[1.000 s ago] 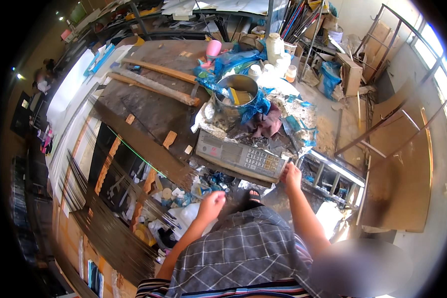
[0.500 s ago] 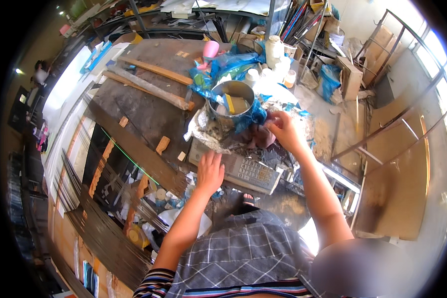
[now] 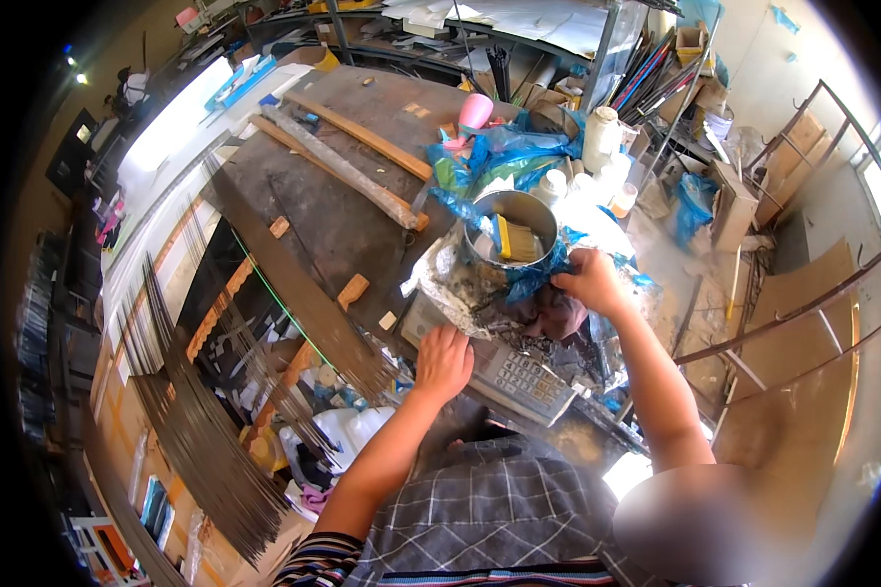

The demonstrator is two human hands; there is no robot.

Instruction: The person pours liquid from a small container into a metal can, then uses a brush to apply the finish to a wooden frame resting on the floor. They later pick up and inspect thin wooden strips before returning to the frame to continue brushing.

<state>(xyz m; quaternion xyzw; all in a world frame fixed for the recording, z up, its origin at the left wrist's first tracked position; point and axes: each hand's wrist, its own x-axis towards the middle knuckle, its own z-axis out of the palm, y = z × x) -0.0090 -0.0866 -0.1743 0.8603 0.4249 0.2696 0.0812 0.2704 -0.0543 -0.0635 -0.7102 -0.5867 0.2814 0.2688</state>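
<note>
A metal pot [image 3: 482, 256] stands on the weighing scale, with a yellow-and-dark-handled flat brush [image 3: 519, 241] leaning inside it. Crumpled, stained white plastic [image 3: 440, 284] lies around the pot's base. My left hand [image 3: 445, 364] rests with its fingers laid out on the near left edge of the scale [image 3: 521, 380], by its keypad. Right of the pot, my right hand [image 3: 595, 282] has its fingers closed beside blue plastic [image 3: 531, 286] and a dark maroon rag [image 3: 561, 319]. Its fingertips are partly hidden, so which of these they grip is unclear.
White bottles [image 3: 602, 137], blue plastic bags [image 3: 519, 152] and a pink cup [image 3: 475, 112] stand behind the pot. Wooden strips [image 3: 362, 134] lie on the table at left, near bundled thin dark strips [image 3: 206, 460]. A metal frame [image 3: 754, 342] leans at right.
The view has shifted, so the scene sits lower and further right. The brush stands out more in the pot. Both hands stay at about the same places by the scale and pot.
</note>
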